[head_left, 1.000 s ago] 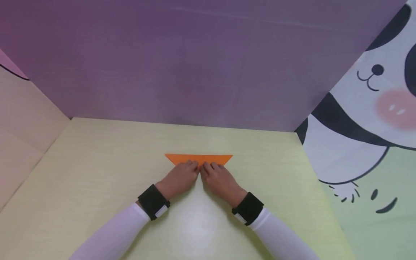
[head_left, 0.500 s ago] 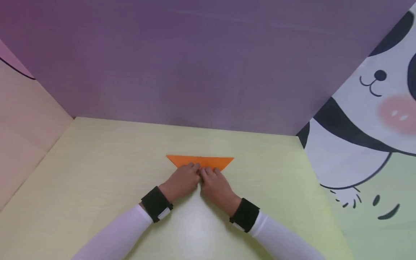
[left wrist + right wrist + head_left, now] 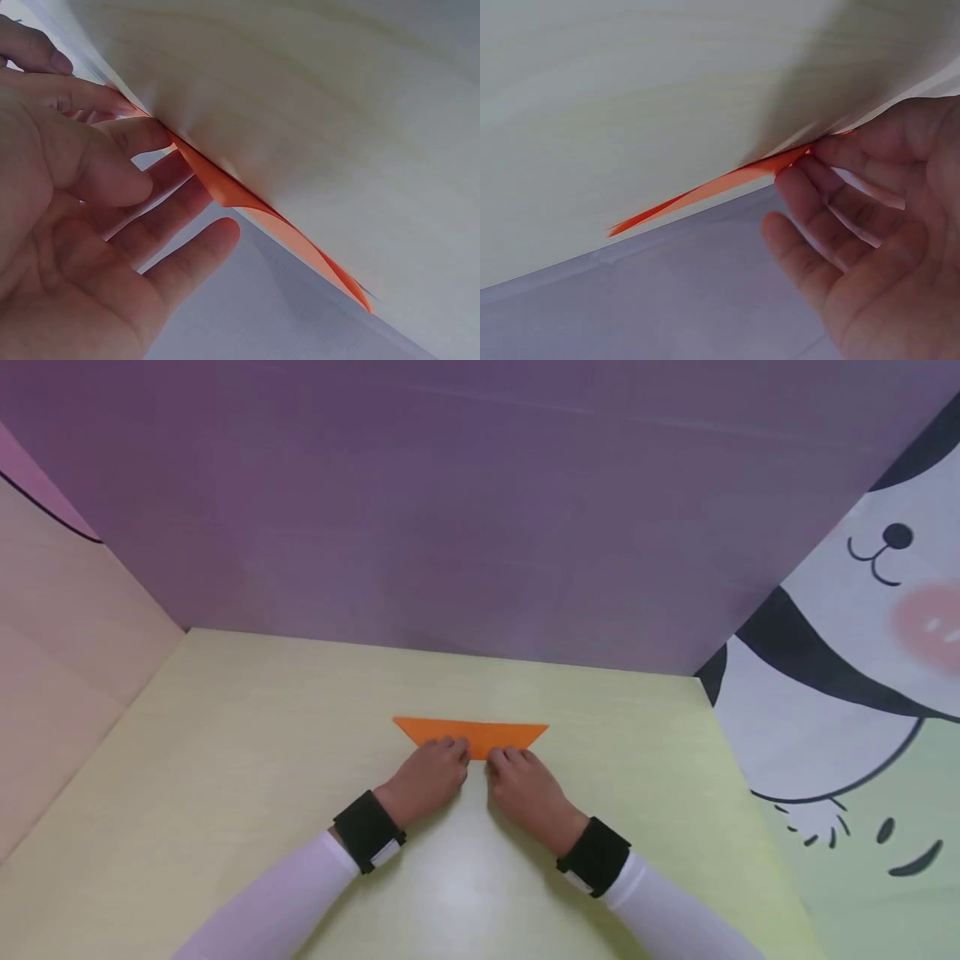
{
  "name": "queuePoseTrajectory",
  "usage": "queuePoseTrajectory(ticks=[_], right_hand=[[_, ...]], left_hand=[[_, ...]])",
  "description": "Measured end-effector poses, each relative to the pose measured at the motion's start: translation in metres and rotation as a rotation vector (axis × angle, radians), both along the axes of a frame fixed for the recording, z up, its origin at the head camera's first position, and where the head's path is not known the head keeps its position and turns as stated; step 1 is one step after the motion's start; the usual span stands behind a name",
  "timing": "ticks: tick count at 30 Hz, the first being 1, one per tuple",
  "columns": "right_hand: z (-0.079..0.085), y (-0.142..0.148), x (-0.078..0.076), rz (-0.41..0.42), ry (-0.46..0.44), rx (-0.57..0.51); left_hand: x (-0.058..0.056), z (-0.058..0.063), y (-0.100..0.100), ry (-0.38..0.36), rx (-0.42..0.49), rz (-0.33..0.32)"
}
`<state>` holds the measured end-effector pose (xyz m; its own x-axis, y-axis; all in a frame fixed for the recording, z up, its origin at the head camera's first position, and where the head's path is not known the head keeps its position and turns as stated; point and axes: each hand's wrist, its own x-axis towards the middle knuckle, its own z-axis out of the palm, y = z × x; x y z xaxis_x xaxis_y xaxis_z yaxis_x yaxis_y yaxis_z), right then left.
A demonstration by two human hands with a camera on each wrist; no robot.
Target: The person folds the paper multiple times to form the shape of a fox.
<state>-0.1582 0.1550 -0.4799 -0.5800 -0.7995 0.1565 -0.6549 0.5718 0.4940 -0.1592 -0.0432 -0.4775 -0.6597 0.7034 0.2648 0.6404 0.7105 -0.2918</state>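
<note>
A folded sheet of orange paper [image 3: 480, 740] lies on the pale table as a long trapezoid, its longer edge at the far side. My left hand [image 3: 426, 781] pinches the near edge left of the middle. With thumb and fingertips, my right hand [image 3: 531, 795] pinches the same edge further right. A short stretch of orange shows between the hands. Seen from the left wrist, the layers of the paper [image 3: 300, 247] bow apart toward one pointed end. The right wrist view has the other end of the paper [image 3: 697, 193] tapering to a point, slightly lifted.
The pale wooden tabletop [image 3: 247, 735] spreads around the paper. Behind it rises a purple panel [image 3: 450, 527]. A pinkish panel [image 3: 60, 652] stands at left, and a panda-printed panel [image 3: 847, 635] at right. Both wrists wear black bands [image 3: 369, 831].
My hands have drawn apart along the near edge, the right one shifting rightward, so orange paper now shows between them. The whole head view has also shifted slightly.
</note>
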Motion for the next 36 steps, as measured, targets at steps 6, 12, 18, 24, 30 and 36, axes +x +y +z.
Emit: queuePoseTrajectory(ticks=[6,12,18,24,30,36], right_hand=[[0.001,0.014,0.0,0.016,0.011,-0.017],[0.004,0.026,0.003,-0.005,-0.021,-0.055],[0.006,0.032,0.005,-0.048,-0.056,-0.057],[0.005,0.033,0.005,-0.058,-0.073,-0.069],[0.011,0.021,0.004,-0.057,-0.098,-0.121],[0.009,-0.004,-0.002,0.019,-0.087,-0.144]], left_hand=[[0.0,0.002,0.001,0.003,-0.021,-0.01],[0.0,0.006,0.002,-0.011,-0.013,-0.016],[0.0,0.007,0.0,-0.031,-0.009,-0.019],[0.001,0.005,0.0,-0.04,0.002,-0.016],[0.003,0.005,0.0,-0.028,-0.011,0.002],[0.004,0.0,0.0,0.066,-0.04,0.022]])
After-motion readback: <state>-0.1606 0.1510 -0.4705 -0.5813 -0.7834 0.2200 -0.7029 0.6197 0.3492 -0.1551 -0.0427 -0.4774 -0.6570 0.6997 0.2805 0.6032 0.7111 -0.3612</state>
